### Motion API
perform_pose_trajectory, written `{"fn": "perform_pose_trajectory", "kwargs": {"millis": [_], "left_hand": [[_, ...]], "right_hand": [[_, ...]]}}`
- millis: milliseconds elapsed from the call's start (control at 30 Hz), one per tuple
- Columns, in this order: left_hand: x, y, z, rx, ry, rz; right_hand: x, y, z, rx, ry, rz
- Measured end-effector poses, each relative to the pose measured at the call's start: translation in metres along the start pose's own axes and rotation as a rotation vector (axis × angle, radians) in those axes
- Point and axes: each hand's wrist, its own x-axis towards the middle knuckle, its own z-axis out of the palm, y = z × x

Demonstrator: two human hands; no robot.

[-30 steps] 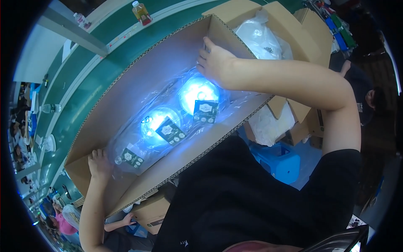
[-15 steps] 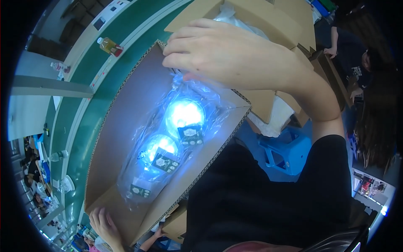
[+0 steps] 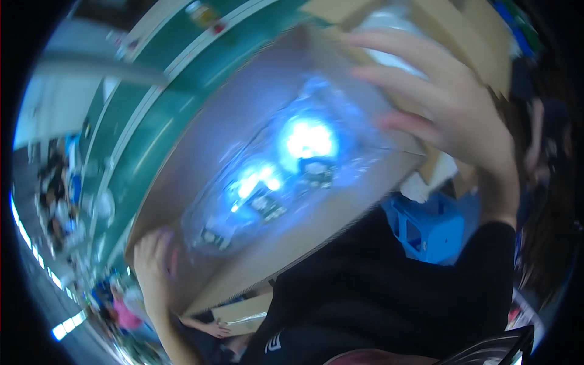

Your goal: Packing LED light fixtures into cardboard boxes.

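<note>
A long open cardboard box (image 3: 201,152) fills the middle of the blurred view, tilted. Inside lie clear plastic bags (image 3: 304,143) with shiny contents that glare blue-white, and small dark labels (image 3: 267,207). My left hand (image 3: 152,258) grips the box's lower left end. My right hand (image 3: 450,115) hovers at the box's upper right end with its fingers spread; blur hides whether it touches the cardboard. My black shirt (image 3: 389,286) is just below the box.
A blue plastic crate (image 3: 426,228) stands to the right under the box. More cardboard boxes (image 3: 480,42) lie at the top right. A green floor with white stripes (image 3: 152,128) runs to the left. Another person (image 3: 125,316) is at the lower left.
The view has swung and blurred. My right hand has left the box's far edge and spread its fingers. My left hand has slid up the lower end of the box.
</note>
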Motion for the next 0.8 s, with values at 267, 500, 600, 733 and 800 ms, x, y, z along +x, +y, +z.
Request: {"fn": "perform_pose_trajectory", "kwargs": {"millis": [267,500,600,733,800], "left_hand": [[-0.101,-0.047,0.002,-0.326,0.581,-0.464],[-0.258,-0.080,-0.025,0.306,1.079,-0.521],[-0.275,-0.081,-0.038,0.190,1.077,-0.563],[-0.340,-0.102,-0.011,0.026,1.090,-0.589],[-0.411,-0.124,0.024,-0.060,1.103,-0.587]], "right_hand": [[-0.008,-0.121,0.004,0.415,-0.173,-0.093],[0.034,-0.198,0.062,0.218,-0.121,-0.165],[0.049,-0.217,0.076,0.136,-0.130,-0.231],[0.056,-0.224,0.084,0.161,-0.083,-0.165],[0.062,-0.220,0.080,0.151,-0.050,-0.131]]}}
